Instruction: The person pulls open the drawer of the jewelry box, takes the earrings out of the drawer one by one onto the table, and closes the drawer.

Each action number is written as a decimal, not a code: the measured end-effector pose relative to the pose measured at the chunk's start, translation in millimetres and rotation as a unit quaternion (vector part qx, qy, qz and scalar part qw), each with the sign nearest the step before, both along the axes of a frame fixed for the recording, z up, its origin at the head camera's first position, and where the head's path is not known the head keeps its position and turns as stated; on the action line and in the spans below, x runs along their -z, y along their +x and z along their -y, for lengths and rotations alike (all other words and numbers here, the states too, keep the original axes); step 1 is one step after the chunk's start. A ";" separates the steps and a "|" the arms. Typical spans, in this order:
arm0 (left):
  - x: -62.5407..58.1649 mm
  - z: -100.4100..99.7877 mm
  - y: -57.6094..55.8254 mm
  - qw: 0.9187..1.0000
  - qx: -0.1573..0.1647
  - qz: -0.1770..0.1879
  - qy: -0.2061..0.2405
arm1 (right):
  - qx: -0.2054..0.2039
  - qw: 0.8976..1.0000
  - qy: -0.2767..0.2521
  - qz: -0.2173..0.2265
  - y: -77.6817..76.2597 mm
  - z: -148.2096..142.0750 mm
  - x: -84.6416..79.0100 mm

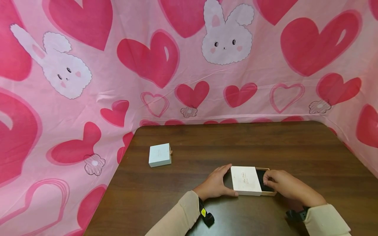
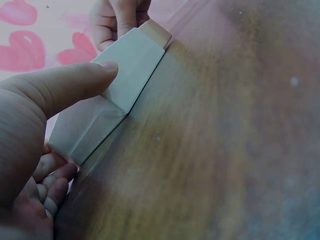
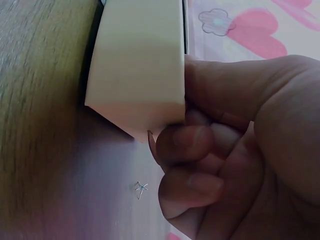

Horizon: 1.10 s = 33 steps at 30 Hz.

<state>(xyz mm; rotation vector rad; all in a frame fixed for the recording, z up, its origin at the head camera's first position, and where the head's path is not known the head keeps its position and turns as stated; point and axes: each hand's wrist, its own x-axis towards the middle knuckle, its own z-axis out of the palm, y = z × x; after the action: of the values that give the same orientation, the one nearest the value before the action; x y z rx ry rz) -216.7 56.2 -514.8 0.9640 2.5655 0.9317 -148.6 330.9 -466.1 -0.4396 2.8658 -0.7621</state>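
A white slide-out box stands on the table, its white sleeve [image 1: 245,179] partly off a drawer [image 1: 267,193] with a dark lining. My left hand [image 1: 215,184] grips the sleeve from its left end, thumb along the near side and the other fingers toward the far side. At the right end, my right hand [image 1: 285,184] pinches the drawer's end wall. In the right wrist view the thumb reaches over the top edge and curled fingers [image 3: 185,142] lie against the outside, beside a small ribbon tab [image 3: 154,146].
Another white box [image 1: 159,155], closed, with a small tab on its right side, lies at the table's back left. A tiny star-shaped thing [image 3: 141,189] shows past the drawer's end. Pink heart-patterned cloth [image 1: 183,65] hangs behind and beside the brown table [image 1: 206,141].
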 end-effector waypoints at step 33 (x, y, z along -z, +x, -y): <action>-2.2 0.5 0.8 1.000 -0.003 0.013 0.004 | 0.013 1.000 -0.006 -0.021 0.3 -0.8 4.4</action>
<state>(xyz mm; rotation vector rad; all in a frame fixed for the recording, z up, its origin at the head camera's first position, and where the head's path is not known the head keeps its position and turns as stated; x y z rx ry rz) -215.9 55.8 -512.6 0.9399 2.5459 0.9512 -148.3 331.7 -470.6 -0.4252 2.9130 -0.7840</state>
